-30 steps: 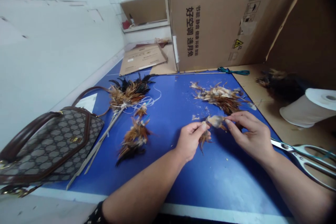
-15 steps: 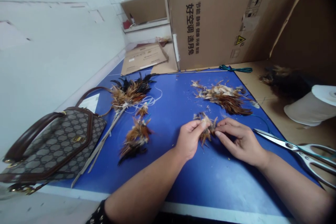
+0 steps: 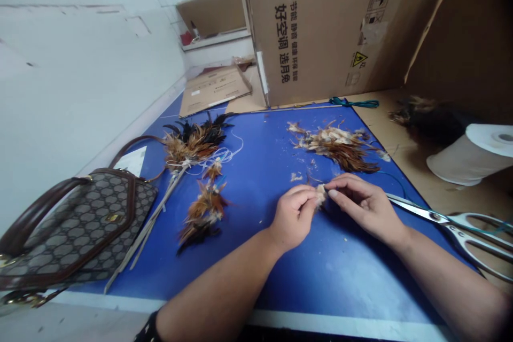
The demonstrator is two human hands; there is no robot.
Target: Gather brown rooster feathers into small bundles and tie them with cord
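Between my two hands is a small tuft of pale, fluffy feathers (image 3: 320, 195). My left hand (image 3: 294, 216) is closed, with thumb and forefinger pinching the tuft from the left. From the right, my right hand (image 3: 363, 206) pinches at the tuft's edge with thumb and fingertips; its other fingers are curled. Much of the tuft is hidden by the fingers. Behind my hands lies a strung heap of brown and cream feathers (image 3: 340, 148). Large scissors (image 3: 435, 217) rest beside my right hand, blades pointing left.
On the left are a brown patterned handbag (image 3: 80, 224), feathered sticks (image 3: 154, 214) with white thread, and a small brown feather bunch (image 3: 202, 211). A spool (image 3: 455, 160) and dark feathers (image 3: 433, 120) sit at right. A large cardboard box (image 3: 320, 32) stands at the back.
The feathers spread between my hands now show only as a small pale tuft. My fingers have drawn closer around it, and a bit of fluff lies on the table behind. The view has shifted slightly.
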